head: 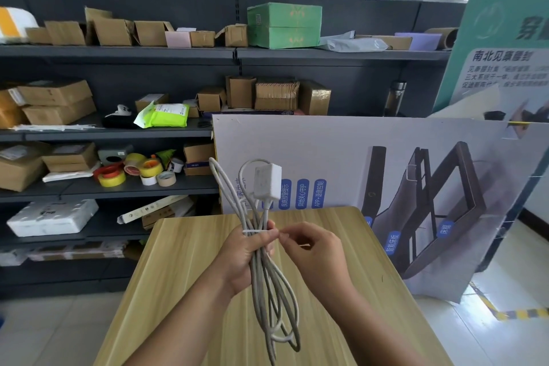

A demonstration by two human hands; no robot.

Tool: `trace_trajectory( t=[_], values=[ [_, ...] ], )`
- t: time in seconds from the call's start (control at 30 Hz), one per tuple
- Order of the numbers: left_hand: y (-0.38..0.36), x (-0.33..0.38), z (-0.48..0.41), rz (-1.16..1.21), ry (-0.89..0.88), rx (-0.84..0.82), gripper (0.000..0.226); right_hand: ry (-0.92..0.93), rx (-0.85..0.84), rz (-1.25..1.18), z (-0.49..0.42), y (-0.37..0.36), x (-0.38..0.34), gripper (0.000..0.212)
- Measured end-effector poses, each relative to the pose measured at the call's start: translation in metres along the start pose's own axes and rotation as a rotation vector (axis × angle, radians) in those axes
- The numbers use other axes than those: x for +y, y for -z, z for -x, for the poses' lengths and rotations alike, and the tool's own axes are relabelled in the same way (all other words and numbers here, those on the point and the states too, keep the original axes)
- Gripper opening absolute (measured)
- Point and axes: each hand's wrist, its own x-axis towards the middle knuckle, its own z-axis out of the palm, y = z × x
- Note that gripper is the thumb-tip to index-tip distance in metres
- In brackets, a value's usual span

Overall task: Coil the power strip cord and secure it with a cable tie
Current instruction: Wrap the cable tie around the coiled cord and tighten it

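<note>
Left hand: your left hand (243, 258) is wrapped around the middle of the coiled cord (267, 285), fingers closed on the bundle, above the wooden table (178, 276)
Right hand: your right hand (312, 249) sits at 3 o'clock of the left, thumb and forefinger pinched narrow on the end of the cable tie (252, 231)
Cable tie: white, looped around the strands just above your left fist
Power strip: the white block (267, 181) stands at 12 o'clock of the hands — loops hang down toward 6 o'clock
</note>
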Motion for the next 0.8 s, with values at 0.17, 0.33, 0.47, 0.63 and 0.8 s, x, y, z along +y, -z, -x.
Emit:
trace_trajectory(
  t=[0.17, 0.33, 0.47, 0.63, 0.8],
  values=[
    [-0.003, 0.009, 0.006, 0.005, -0.022, -0.131, 0.024, -0.473, 0.040, -0.763, 0.018, 0.000, 0.015, 0.011],
    [-0.012, 0.009, 0.012, -0.001, 0.009, -0.219, 0.028, -0.886, -0.082, -1.306, -0.002, -0.005, 0.035, 0.045],
    [-0.016, 0.006, 0.014, 0.041, 0.060, -0.239, 0.034, -0.899, -0.094, -1.506, -0.021, 0.001, 0.036, 0.039],
    [-0.018, 0.007, 0.017, 0.076, 0.065, -0.250, 0.033, -0.853, -0.073, -1.577, -0.029, 0.000, 0.040, 0.021],
    [-0.018, 0.011, 0.020, 0.014, 0.005, -0.195, 0.031, -0.576, 0.068, -1.379, -0.026, 0.014, 0.038, 0.013]
  ],
)
